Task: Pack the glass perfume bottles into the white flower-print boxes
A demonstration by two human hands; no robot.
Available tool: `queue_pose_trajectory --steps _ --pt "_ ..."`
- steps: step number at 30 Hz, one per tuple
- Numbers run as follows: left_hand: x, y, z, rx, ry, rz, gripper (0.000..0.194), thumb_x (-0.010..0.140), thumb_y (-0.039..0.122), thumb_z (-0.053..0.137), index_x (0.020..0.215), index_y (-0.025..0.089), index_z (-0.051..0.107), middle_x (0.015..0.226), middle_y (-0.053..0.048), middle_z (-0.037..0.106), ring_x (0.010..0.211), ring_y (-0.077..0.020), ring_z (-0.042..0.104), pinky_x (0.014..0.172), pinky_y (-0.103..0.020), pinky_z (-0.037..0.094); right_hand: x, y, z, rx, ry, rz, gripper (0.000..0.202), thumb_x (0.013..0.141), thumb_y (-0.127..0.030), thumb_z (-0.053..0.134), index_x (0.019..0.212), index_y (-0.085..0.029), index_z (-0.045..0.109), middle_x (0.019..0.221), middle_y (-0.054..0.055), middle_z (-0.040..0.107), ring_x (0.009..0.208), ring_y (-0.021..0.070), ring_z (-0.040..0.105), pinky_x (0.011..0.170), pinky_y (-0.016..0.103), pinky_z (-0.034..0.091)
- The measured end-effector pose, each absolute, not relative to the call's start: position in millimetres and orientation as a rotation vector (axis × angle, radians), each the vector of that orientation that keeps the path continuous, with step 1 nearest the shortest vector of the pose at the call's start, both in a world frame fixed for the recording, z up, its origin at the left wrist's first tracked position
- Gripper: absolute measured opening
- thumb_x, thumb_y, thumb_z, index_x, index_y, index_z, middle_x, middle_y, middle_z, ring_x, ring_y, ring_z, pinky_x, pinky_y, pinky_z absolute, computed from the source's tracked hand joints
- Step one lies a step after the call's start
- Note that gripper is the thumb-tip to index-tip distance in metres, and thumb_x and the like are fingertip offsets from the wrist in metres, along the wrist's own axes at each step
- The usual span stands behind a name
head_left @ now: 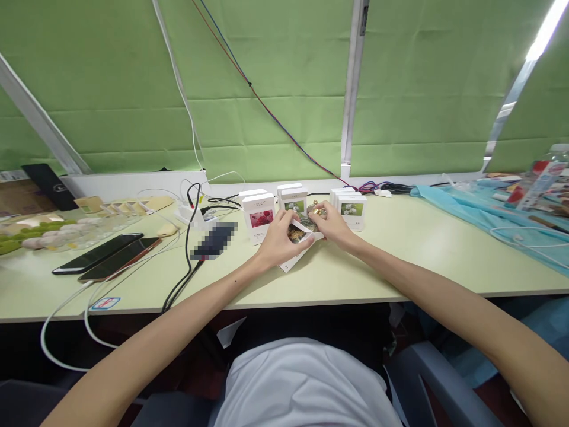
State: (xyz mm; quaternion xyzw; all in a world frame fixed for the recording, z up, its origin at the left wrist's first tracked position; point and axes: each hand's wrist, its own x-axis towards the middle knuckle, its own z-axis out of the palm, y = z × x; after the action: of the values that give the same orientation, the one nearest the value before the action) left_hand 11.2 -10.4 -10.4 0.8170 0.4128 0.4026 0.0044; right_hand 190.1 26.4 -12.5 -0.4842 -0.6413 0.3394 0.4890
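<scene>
My left hand (282, 239) is closed round a small white box (291, 263), which is tilted just above the table. A brown and yellow patch shows on the box beside my fingers; I cannot tell whether it is a print or the contents. Against its right side, my right hand (331, 224) is closed with fingertips pinched on a small shiny gold-coloured piece (316, 212), whose kind is too small to make out. Behind my hands stand white boxes: one with a red berry picture (261, 218), one with a green and white picture (293, 204), and a row with white-flower pictures (352, 209).
To the left lie two dark phones (100, 253), black cables (184, 279), a white power strip (195, 218) and a clear tray of small pale and green items (57, 234). Blue plastic sheeting (480, 219) and a bottle (540, 178) are at the right. A green curtain hangs behind.
</scene>
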Motion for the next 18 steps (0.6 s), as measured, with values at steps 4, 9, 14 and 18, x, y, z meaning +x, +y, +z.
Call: queue_pose_trajectory --steps 4,9,14,18 --pt "11.4 -10.7 -10.4 2.555 1.292 1.269 0.037 0.08 0.041 0.076 0.099 0.023 0.051 0.105 -0.005 0.058 0.096 -0.0226 0.059 0.088 -0.038 0.051 189.8 25.3 -11.4 -1.189 -1.555 0.818 0.017 0.093 -0.034 0.061 0.101 -0.025 0.048 0.056 -0.006 0.053 0.04 0.0125 0.046 0.036 0.021 0.035" --pt "11.0 -10.5 -10.2 2.555 1.282 1.27 0.036 0.079 0.04 0.077 0.1 0.023 0.052 0.107 -0.005 0.059 0.098 -0.0233 0.06 0.089 -0.039 0.051 189.5 23.1 -10.1 -1.189 -1.554 0.826 0.018 0.092 -0.034 0.063 0.099 -0.025 0.049 0.055 -0.007 0.053 0.04 0.0122 0.046 0.036 0.021 0.035" --pt "10.8 -10.2 -10.1 2.556 1.289 1.267 0.036 0.079 0.04 0.076 0.1 0.023 0.052 0.107 -0.005 0.059 0.099 -0.023 0.06 0.09 -0.038 0.05 189.6 23.0 -10.6 -1.177 -1.556 0.819 0.019 0.093 -0.034 0.063 0.099 -0.025 0.048 0.055 -0.007 0.052 0.04 0.0118 0.045 0.036 0.02 0.034" --pt "11.5 -10.8 -9.6 2.551 1.292 1.26 0.036 0.079 0.041 0.076 0.1 0.023 0.053 0.107 -0.005 0.058 0.099 -0.023 0.059 0.09 -0.039 0.05 189.9 24.1 -11.9 -1.157 -1.556 0.837 0.024 0.091 -0.037 0.067 0.1 -0.025 0.048 0.056 -0.007 0.052 0.041 0.0113 0.045 0.036 0.02 0.034"
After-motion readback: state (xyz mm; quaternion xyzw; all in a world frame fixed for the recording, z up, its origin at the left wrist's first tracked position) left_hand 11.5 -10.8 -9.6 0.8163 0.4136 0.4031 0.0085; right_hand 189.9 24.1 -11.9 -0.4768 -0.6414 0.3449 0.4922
